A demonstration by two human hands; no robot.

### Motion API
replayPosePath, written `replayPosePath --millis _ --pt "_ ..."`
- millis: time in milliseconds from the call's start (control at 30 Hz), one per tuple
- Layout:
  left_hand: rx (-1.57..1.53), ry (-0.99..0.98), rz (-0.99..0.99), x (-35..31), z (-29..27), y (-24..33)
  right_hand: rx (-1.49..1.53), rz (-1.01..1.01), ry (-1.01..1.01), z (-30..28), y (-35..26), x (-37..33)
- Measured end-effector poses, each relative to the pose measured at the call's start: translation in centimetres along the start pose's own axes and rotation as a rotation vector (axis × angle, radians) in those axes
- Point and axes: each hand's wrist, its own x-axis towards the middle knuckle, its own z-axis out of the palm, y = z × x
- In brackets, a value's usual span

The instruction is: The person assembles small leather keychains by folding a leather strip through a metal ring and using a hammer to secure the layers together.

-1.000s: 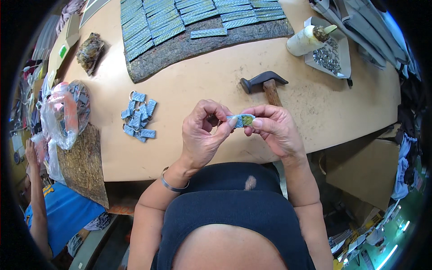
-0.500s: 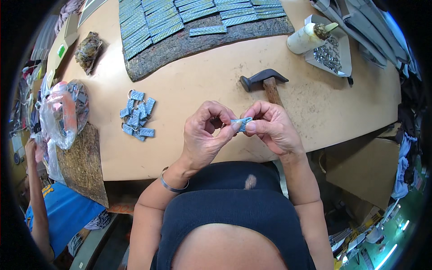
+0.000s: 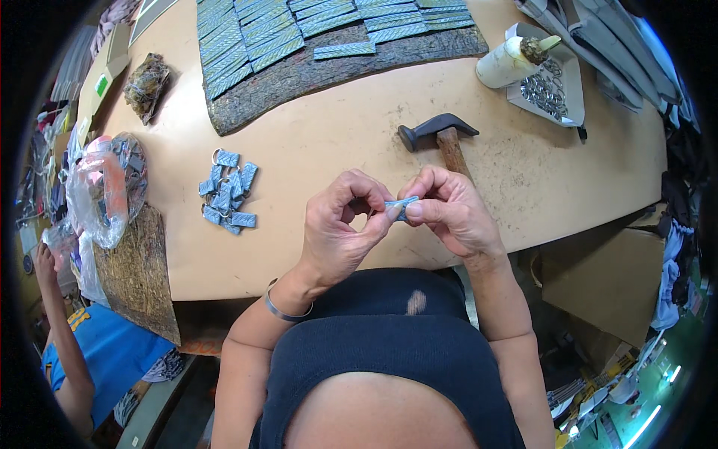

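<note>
Several folded blue tabs (image 3: 224, 199) with rings lie heaped at left, apparently done; rows of flat strips (image 3: 271, 43) on the dark mat (image 3: 299, 91) seem left. Left hand (image 3: 338, 218) and right hand (image 3: 458, 217) pinch one blue strip (image 3: 402, 203) between them above the table (image 3: 224, 273), its fold apparently unfinished.

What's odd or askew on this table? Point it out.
One blue patterned strip lies alone below rows of matching strips on the mottled dark board. Dark smudges mark the tan tabletop near the black-headed, wood-handled hammer.
</note>
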Motion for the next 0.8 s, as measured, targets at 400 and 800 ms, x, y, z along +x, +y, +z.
replayPosePath --millis 400,800 --pt "-0.143 0.056 -0.108 0.1 -0.3 -0.6 -0.128 -0.075 0.091 0.5 0.9 -0.1" --pt "-0.2 0.065 -0.165 0.0 -0.7 -1.0 -0.218 -0.094 0.131 0.6 1.3 -0.1"
